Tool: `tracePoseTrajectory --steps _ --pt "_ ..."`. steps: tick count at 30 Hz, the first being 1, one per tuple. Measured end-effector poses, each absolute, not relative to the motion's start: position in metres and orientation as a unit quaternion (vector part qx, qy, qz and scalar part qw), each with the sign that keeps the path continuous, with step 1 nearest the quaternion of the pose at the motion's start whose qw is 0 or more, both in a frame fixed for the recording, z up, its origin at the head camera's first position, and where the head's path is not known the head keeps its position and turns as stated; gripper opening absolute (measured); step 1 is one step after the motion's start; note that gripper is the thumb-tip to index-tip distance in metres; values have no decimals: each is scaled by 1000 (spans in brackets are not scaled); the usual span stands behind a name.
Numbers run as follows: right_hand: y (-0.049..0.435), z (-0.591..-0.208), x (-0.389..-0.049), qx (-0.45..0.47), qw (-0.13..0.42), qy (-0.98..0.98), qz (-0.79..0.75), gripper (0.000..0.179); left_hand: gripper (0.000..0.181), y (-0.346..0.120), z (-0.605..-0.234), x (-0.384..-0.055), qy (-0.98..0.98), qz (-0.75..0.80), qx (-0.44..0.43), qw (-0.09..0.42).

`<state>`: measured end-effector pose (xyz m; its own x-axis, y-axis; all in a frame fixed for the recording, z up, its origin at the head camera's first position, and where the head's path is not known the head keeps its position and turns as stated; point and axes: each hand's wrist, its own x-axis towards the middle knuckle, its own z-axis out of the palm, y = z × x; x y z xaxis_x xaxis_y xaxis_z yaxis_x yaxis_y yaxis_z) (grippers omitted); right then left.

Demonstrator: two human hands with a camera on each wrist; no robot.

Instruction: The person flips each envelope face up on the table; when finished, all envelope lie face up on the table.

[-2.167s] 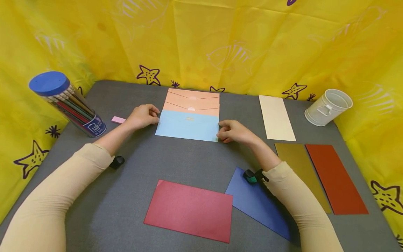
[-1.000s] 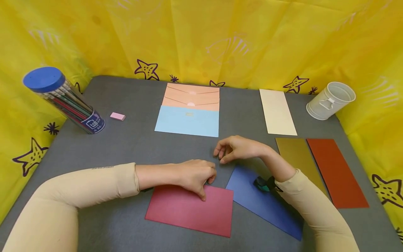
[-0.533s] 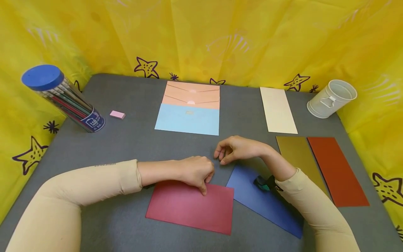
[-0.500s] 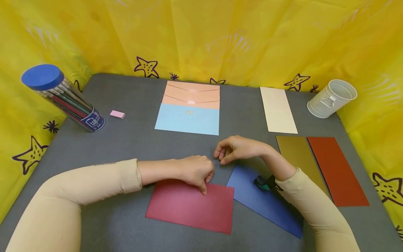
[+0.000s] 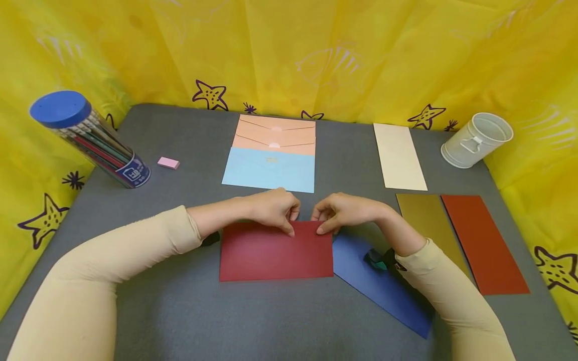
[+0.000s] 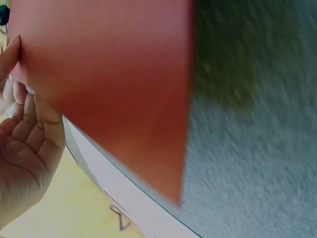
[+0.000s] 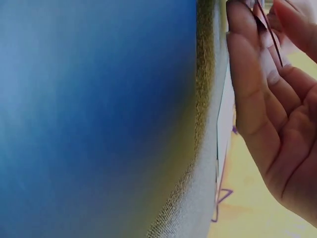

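A dark red envelope (image 5: 275, 255) is lifted off the table in the head view, its far long edge raised. My left hand (image 5: 271, 206) pinches that edge near the middle, thumb in front and fingers behind. Closer to the right corner, my right hand (image 5: 347, 210) pinches the same edge; in the right wrist view its thin rim passes between thumb and fingers. The envelope fills much of the left wrist view. Beyond the hands lie a light blue envelope (image 5: 271, 173) and two overlapping peach envelopes (image 5: 253, 130). A blue envelope (image 5: 384, 291) lies under my right forearm.
Olive (image 5: 426, 215) and orange-red (image 5: 485, 245) flat rectangles lie at right, below a cream one (image 5: 399, 158). A white metal pot (image 5: 465, 150) stands at the back right. At left are a pencil tub (image 5: 131, 173) and a pink eraser (image 5: 168, 163).
My left hand went from beside the light blue envelope to the dark red one and raised it forward. My right hand came back from the light blue envelope and now grips the dark red one.
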<state>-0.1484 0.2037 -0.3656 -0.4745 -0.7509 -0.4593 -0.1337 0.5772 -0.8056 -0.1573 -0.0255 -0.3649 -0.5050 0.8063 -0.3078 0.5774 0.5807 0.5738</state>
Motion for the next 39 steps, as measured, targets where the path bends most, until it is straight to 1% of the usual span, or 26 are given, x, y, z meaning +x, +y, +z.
tracePoseTrajectory --steps 4,8,16,24,31,35,39 --pt "207 -365 -152 -284 430 771 -375 15 24 -31 -363 -168 846 226 396 278" --pt "213 -365 -156 -281 428 765 -391 16 19 -39 -360 -177 837 263 385 287" --pt "233 -360 -170 -261 400 766 -430 18 17 -63 -353 -199 848 301 328 288" --pt "252 -354 -181 -208 349 786 -466 22 17 -91 -350 -222 854 343 280 274" --pt "258 -356 -184 -175 306 780 -517 23 23 -109 -350 -236 845 407 200 283" --pt "261 -354 -185 -163 279 781 -534 22 19 -116 -353 -241 819 472 148 290" --pt "264 -351 -187 -131 243 777 -566 20 14 -121 -355 -243 787 535 110 286"
